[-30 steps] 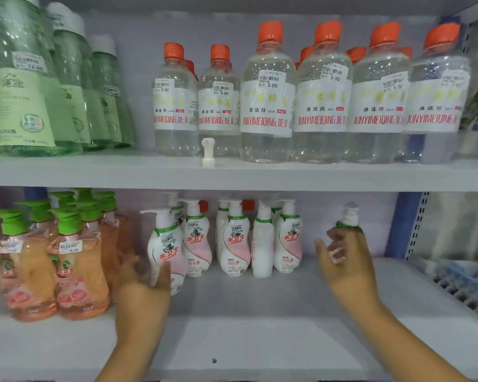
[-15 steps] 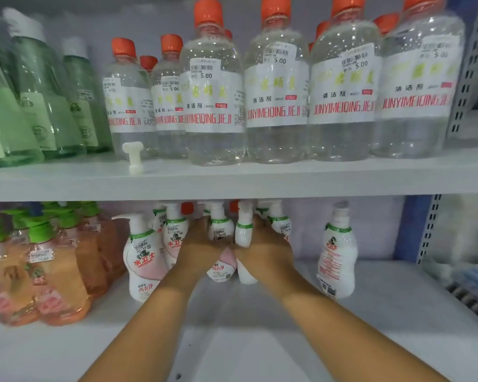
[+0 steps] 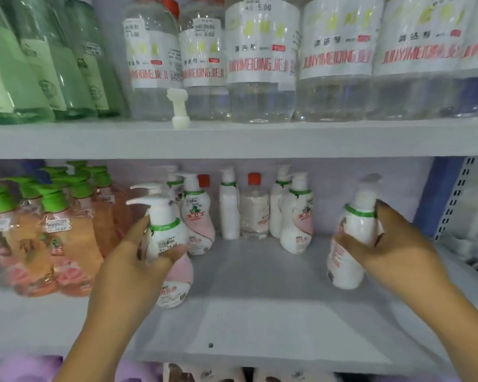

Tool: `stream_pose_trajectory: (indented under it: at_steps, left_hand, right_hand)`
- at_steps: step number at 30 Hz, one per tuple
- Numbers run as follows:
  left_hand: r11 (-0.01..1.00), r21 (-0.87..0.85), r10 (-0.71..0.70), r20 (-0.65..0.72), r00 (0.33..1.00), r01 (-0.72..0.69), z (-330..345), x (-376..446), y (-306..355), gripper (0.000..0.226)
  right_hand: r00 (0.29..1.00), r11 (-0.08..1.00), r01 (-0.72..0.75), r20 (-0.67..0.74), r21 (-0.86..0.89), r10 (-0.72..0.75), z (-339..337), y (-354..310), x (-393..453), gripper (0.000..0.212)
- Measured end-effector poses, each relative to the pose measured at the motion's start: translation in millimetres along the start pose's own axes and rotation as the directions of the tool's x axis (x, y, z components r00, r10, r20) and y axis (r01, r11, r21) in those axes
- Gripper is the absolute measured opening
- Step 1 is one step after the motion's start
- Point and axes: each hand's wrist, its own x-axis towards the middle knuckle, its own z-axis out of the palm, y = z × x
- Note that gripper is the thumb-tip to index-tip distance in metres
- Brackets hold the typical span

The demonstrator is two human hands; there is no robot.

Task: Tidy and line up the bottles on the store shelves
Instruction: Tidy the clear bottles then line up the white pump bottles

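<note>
Your left hand (image 3: 138,260) is curled around a pump bottle (image 3: 167,252) at about 8 o'clock in the view, thumb across its front label and fingers behind the neck. Your right hand (image 3: 389,252) grips another pump bottle (image 3: 353,244) at 3 o'clock, fingers wrapped round its shoulder just under the green collar. Both bottles look upright, or nearly so, on the lower shelf (image 3: 260,321), well apart from each other, with bare shelf between them.

Behind that gap, toward 12 o'clock, the back cluster (image 3: 249,210) of pump bottles and two red-capped ones stands unevenly: some face forward, some sideways, none in a clean row. That is the work left, I judge, along with bringing your two bottles into line with them.

At 9 o'clock the orange bottles (image 3: 53,232) with green caps sit packed close and seem fairly orderly, though blur hides detail. On the upper shelf (image 3: 232,142) the clear bottles (image 3: 260,64) and green bottles (image 3: 39,64) stand in close ranks. A loose white pump head (image 3: 179,108) sits alone at that shelf's front edge and still wants a home.

Overall, you look to be about midway.
</note>
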Motion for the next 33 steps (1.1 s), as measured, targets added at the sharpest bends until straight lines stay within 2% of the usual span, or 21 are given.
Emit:
stream_pose_trajectory:
  at_steps: [5,8,10,12,13,15,16,18,20,23,25,27,29,31,33]
  left_hand:
    - [0.996,-0.085,-0.009,-0.054,0.999,0.004,-9.9,4.9,-16.7,0.044]
    - [0.998,-0.052,0.022,-0.074,0.997,-0.026,-14.5,10.2,-25.1,0.048]
    - [0.999,0.035,0.007,-0.104,0.995,-0.004,-14.2,13.8,-30.6,0.06]
    - [0.999,0.03,0.028,-0.202,0.979,-0.022,-11.1,9.7,-29.8,0.066]
    - [0.997,-0.001,0.073,-0.288,0.955,-0.076,-9.7,4.0,-26.3,0.062]
    - [0.957,0.003,0.261,-0.439,0.86,-0.29,-6.0,-9.7,-9.4,0.037]
    - [0.917,0.011,0.362,-0.444,0.82,-0.399,-2.7,-13.8,-0.8,0.025]
    - [0.855,-0.082,0.454,-0.363,0.814,-0.513,4.2,-9.9,15.9,0.015]
    - [0.819,-0.181,0.47,-0.331,0.818,-0.544,4.8,-0.1,28.4,0.018]
    - [0.843,-0.1,0.45,-0.409,0.794,-0.529,-4.9,3.6,22.6,0.018]
    - [0.91,-0.091,0.335,-0.417,0.845,-0.405,-14.6,3.6,3.2,0.029]
    - [0.954,-0.093,0.234,-0.355,0.905,-0.284,-21.6,5.7,-23.3,0.046]
    - [0.965,-0.15,0.175,-0.242,0.954,-0.215,-23.1,9.3,-44.3,0.059]
    - [0.957,-0.236,0.135,-0.151,0.979,-0.168,-21.0,11.2,-52.5,0.064]
    - [0.956,-0.235,0.137,-0.159,0.978,-0.173,-17.3,13.4,-57.6,0.06]
  right_hand:
    - [0.994,0.995,-0.089,-0.06,-0.041,0.087,14.5,11.9,-0.9,0.035]
    - [0.99,0.995,-0.082,-0.116,-0.059,0.075,25.3,15.0,-4.1,0.053]
    - [0.962,0.998,-0.045,-0.272,-0.037,0.034,25.6,7.4,-13.3,0.064]
    - [0.902,0.997,0.072,-0.429,0.031,-0.052,25.9,-10.5,-24.9,0.049]
    - [0.898,0.983,0.141,-0.433,0.116,-0.078,28.0,-25.4,-29.2,0.036]
    - [0.943,0.917,0.209,-0.319,0.341,-0.096,43.7,-52.0,-25.0,0.021]
    - [0.966,0.885,0.199,-0.239,0.421,-0.104,54.3,-64.3,-17.5,0.017]
    - [0.991,0.88,0.131,-0.031,0.457,-0.132,78.7,-88.4,7.7,0.014]
    - [0.951,0.91,0.094,0.233,0.403,-0.201,105.3,-113.0,30.7,0.021]
    - [0.835,0.926,0.096,0.476,0.365,-0.274,156.5,-141.6,54.1,0.032]
    - [0.83,0.942,0.123,0.489,0.311,-0.269,189.5,-148.2,65.3,0.052]
    - [0.871,0.952,0.14,0.423,0.271,-0.248,208.0,-151.1,71.7,0.063]
    - [0.883,0.937,0.173,0.375,0.303,-0.284,218.8,-154.5,72.2,0.06]
    - [0.87,0.927,0.205,0.376,0.314,-0.32,228.0,-161.9,68.6,0.047]
    - [0.861,0.925,0.208,0.39,0.318,-0.327,236.2,-171.1,64.7,0.035]
